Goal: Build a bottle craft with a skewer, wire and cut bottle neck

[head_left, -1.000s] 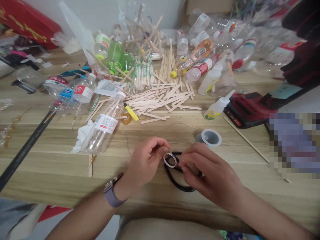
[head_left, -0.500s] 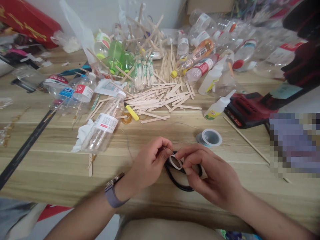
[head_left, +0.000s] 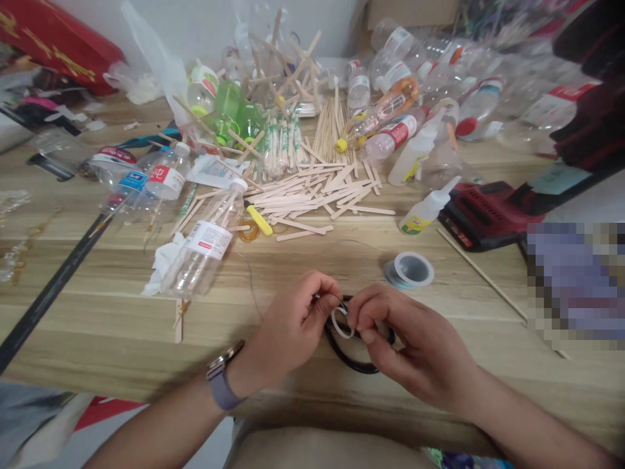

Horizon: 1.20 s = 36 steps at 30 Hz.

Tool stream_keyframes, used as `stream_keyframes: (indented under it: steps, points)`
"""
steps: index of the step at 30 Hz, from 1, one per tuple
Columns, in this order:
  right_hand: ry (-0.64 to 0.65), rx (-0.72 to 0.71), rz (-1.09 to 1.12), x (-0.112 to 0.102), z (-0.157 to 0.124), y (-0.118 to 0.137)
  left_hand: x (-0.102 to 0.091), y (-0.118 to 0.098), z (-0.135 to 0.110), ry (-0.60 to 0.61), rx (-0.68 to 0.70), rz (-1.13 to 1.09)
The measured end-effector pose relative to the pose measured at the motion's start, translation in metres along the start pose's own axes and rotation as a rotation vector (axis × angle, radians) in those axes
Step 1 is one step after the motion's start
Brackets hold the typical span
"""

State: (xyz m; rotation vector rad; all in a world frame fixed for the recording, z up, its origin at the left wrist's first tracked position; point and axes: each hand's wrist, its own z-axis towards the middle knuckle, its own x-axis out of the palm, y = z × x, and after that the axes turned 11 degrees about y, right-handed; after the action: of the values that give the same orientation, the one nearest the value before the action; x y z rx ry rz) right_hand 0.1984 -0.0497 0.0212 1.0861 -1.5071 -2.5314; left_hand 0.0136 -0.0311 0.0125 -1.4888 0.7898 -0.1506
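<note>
- Surface: pale wood-grain table (head_left: 146,365), its far side crowded with flat wooden sticks (head_left: 312,198) and clear plastic bottles (head_left: 481,104).
- Left hand (head_left: 295,322): fingertips pinched together beside the small white ring (head_left: 336,328) (whatever they grip is too fine to confirm).
- Right hand (head_left: 410,339): thumb and fingers closed on the ring's right side.
- Ring: between both hands, over a black looped object (head_left: 342,360).
- Room: pale wall (head_left: 332,29), brown cardboard box (head_left: 413,13).

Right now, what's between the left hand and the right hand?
Head view: a white ring sits between the left hand and the right hand, with part of a black loop behind it.
</note>
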Motion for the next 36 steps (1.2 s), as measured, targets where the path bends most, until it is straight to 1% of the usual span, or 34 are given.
stream_keyframes:
  steps: [5, 7, 10, 13, 17, 20, 22, 23, 25, 28, 30, 32, 33, 36]
  points:
    - [0.037, 0.016, 0.045, -0.002, -0.001, 0.002, -0.002, -0.001, 0.001, -0.052, -0.006, 0.032]
    - [0.024, 0.017, 0.082, -0.001, 0.0, 0.002, -0.002, -0.001, 0.0, -0.065, -0.006, 0.02]
    - [-0.016, 0.032, 0.184, 0.0, 0.0, 0.001, -0.002, 0.002, 0.001, -0.048, -0.016, -0.057]
    - [-0.079, 0.066, 0.352, -0.001, -0.001, -0.002, -0.003, 0.005, 0.003, -0.024, -0.028, -0.151]
    - [-0.127, 0.144, 0.635, -0.001, -0.002, -0.005, -0.006, 0.006, 0.003, 0.068, -0.062, -0.245]
    - [-0.128, 0.208, 0.843, 0.0, -0.002, -0.008, -0.01, 0.003, 0.002, 0.119, -0.079, -0.171]
    - [-0.123, 0.253, 0.97, 0.001, -0.002, -0.009, -0.012, 0.001, 0.001, 0.123, -0.061, -0.148]
    - [-0.119, 0.275, 1.023, 0.001, -0.001, -0.01, -0.013, 0.0, 0.001, 0.124, -0.044, -0.182]
    - [-0.1, 0.309, 1.1, 0.003, -0.001, -0.01, -0.014, 0.0, 0.001, 0.129, -0.014, -0.355]
    - [-0.015, 0.351, 1.112, 0.007, 0.0, -0.01, -0.011, 0.001, 0.002, 0.221, -0.011, -0.651]
    - [0.055, 0.379, 1.053, 0.009, -0.001, -0.009, -0.009, 0.001, 0.002, 0.277, -0.022, -0.703]
    - [0.116, 0.405, 0.93, 0.01, -0.002, -0.008, -0.008, 0.0, 0.002, 0.298, -0.027, -0.632]
    - [0.145, 0.42, 0.848, 0.011, -0.003, -0.007, -0.007, 0.0, 0.002, 0.298, -0.033, -0.56]
    - [0.225, 0.438, 0.596, 0.01, -0.003, -0.005, -0.008, -0.001, 0.001, 0.286, -0.035, -0.256]
